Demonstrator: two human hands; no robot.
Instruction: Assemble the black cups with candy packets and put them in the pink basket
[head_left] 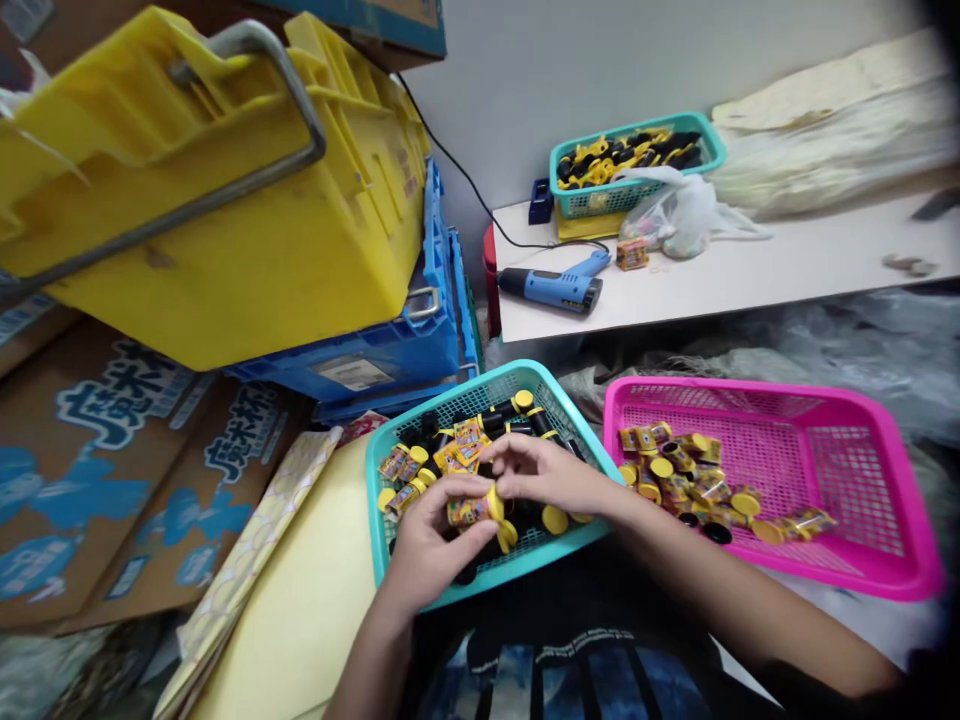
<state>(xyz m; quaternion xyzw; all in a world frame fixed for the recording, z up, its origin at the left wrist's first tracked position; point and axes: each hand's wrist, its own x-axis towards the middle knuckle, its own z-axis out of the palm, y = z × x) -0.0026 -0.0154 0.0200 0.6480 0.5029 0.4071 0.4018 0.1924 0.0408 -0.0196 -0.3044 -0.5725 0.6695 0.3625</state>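
Note:
My left hand [435, 540] is closed around a small tube with a yellow cap and a colourful printed label [471, 510], lying sideways over the teal basket [491, 588]. Close against its capped end, my right hand [544, 472] has its fingers curled in a pinch. What those fingers hold, if anything, is hidden. Beneath both hands the basket contains black tubes with yellow caps, printed labels [466, 440] and several labelled tubes. A pink basket [855, 470] to the right holds a pile of labelled, yellow-capped tubes [694, 475].
A blue heat gun [551, 287] lies on the white table [697, 300], its cord running up the wall. Behind it are another teal basket [637, 200] of black and yellow parts and a plastic bag [686, 220]. Yellow [225, 250] and blue crates [375, 360] stand left, beside cartons [150, 480].

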